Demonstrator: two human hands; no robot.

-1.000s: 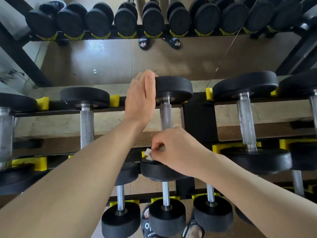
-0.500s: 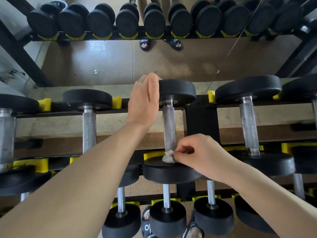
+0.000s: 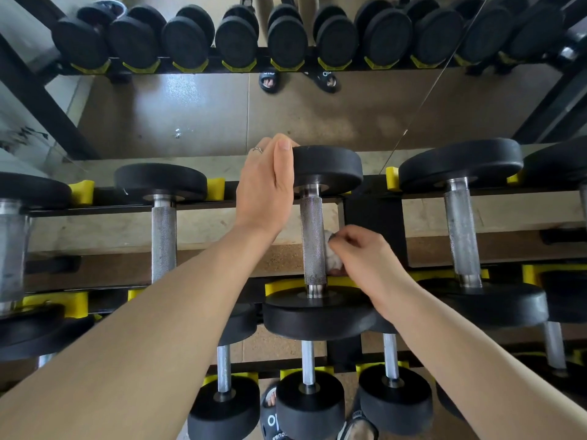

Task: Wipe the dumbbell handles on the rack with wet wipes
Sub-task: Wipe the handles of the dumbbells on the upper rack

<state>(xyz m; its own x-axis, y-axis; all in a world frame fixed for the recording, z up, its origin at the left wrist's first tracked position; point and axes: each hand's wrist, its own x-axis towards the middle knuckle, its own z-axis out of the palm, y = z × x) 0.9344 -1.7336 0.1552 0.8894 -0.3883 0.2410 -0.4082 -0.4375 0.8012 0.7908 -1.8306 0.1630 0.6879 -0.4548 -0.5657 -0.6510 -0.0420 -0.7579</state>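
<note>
Dumbbell (image 3: 317, 242) lying across the upper tier of a black rack (image 3: 374, 214) with yellow cradles (image 3: 216, 188), viewed from above, knurled metal handle (image 3: 313, 239) running away from the viewer between two black weight heads. Left hand (image 3: 268, 185) cupped over the left edge of the far weight head (image 3: 330, 168), thumb lying flat along its side, a ring on one finger. Right hand (image 3: 365, 258) pinched around a crumpled white wet wipe (image 3: 333, 252), pressed to the right side of the handle near its middle. More dumbbells resting just beside on the same tier, left (image 3: 163, 217) and right (image 3: 460, 223). Smaller dumbbells (image 3: 309, 398) on a lower tier beneath. Mirror (image 3: 222, 106) behind the rack, reflecting a row of black weight heads. Sandalled feet (image 3: 273, 417) on the floor at the bottom edge.
</note>
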